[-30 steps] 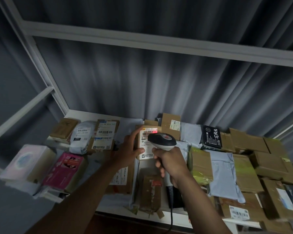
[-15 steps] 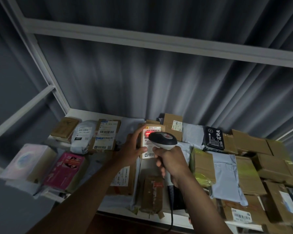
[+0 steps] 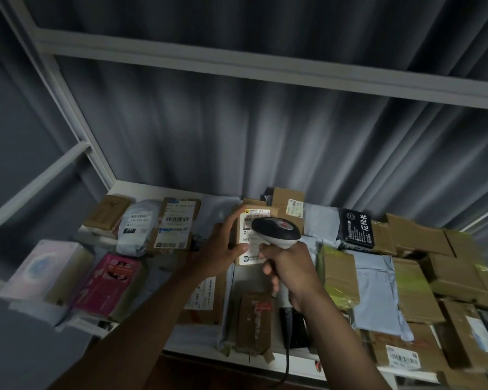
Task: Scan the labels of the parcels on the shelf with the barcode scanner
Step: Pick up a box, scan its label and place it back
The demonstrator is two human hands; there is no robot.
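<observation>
Head view: my left hand (image 3: 220, 250) gripped brown parcel (image 3: 238, 218) at shelf (image 3: 152, 190) middle, label (image 3: 251, 237) facing up. My right hand (image 3: 289, 270) curled round barcode scanner (image 3: 276, 230) handle, head just over label.

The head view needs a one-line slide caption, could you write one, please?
Left hand steadies a labelled parcel while the right hand aims the barcode scanner at it.

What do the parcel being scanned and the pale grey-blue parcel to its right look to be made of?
Parcel under the scanner: brown corrugated cardboard, matte, with a white paper label. Grey-blue parcel: likely a soft plastic mailer bag, smooth and creased.
</observation>
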